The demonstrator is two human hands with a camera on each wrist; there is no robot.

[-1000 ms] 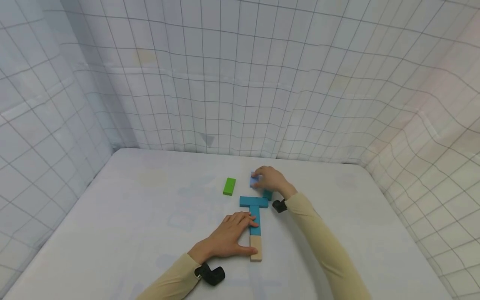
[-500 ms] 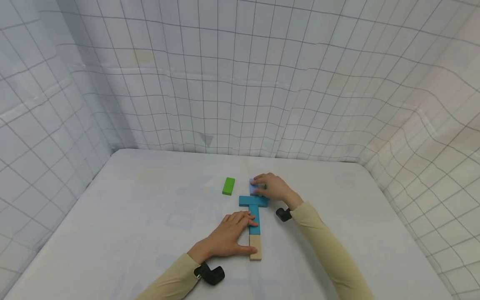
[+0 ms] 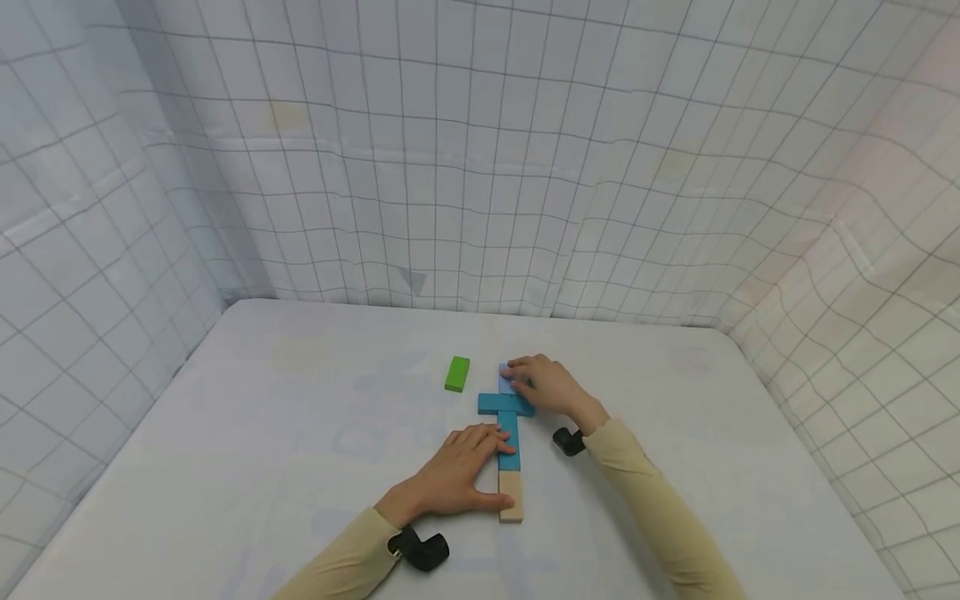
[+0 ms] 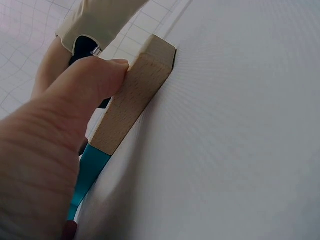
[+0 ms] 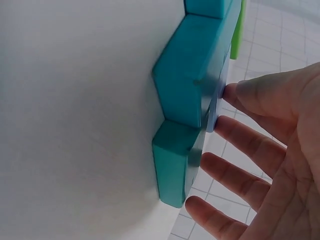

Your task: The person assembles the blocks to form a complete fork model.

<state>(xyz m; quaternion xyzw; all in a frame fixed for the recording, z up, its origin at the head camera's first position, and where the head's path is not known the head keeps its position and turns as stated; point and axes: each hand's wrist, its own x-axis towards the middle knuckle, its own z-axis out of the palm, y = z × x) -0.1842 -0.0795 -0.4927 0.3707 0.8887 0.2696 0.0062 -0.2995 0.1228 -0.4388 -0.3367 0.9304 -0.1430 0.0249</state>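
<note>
My left hand [image 3: 457, 475] rests spread along a row of blocks. Its fingers touch a blue block [image 3: 507, 460], and its thumb presses a plain wooden block [image 4: 132, 100] at the near end. Crosswise at the far end of the blue block lies another blue block [image 3: 491, 403], forming a T. Beyond it, my right hand [image 3: 551, 385] pinches a light-blue block [image 3: 505, 385] between thumb and fingers, standing against the crosswise block. A darker teal block [image 5: 172, 165] lies beside it, mostly hidden under the right hand in the head view.
A green block [image 3: 457, 374] lies alone left of the light-blue one. The white table [image 3: 300, 433] is bordered by a gridded curtain [image 3: 450, 167] at the back and both sides. Black wrist cameras [image 3: 420, 548] sit on both wrists.
My right hand has drawn the light-blue block nearer, from behind the crosswise blue block up to its far side. My left hand stays where it was.
</note>
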